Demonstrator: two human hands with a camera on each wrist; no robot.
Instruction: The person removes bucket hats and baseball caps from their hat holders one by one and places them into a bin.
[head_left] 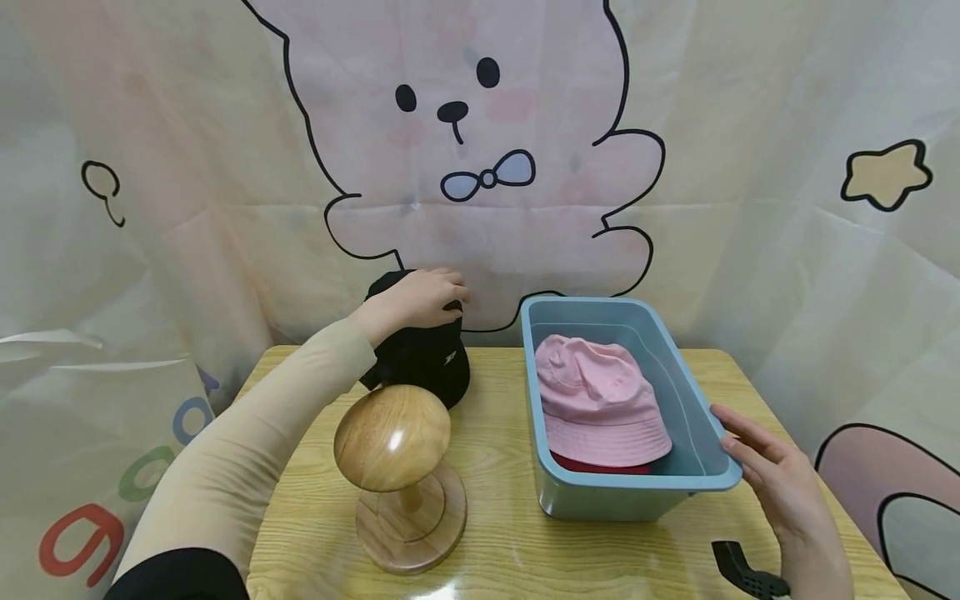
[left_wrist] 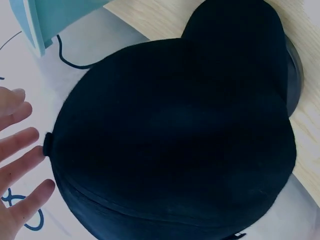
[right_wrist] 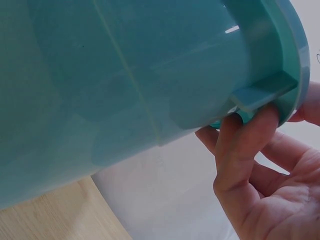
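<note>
A black baseball cap stands at the back left of the table, its brim toward the front and a small light mark on it. My left hand is over its crown. In the left wrist view, the spread, nearly straight fingers of that hand reach the cap's top button. To the right stands a light blue plastic bin. My right hand grips its near right rim, fingers tucked under the lip, as the right wrist view shows. Inside the bin lies a pink bucket hat over something red.
A wooden hat stand with a mushroom-shaped top and round base stands in front of the cap. Everything rests on a light wood table. A printed curtain hangs close behind the table and along both sides.
</note>
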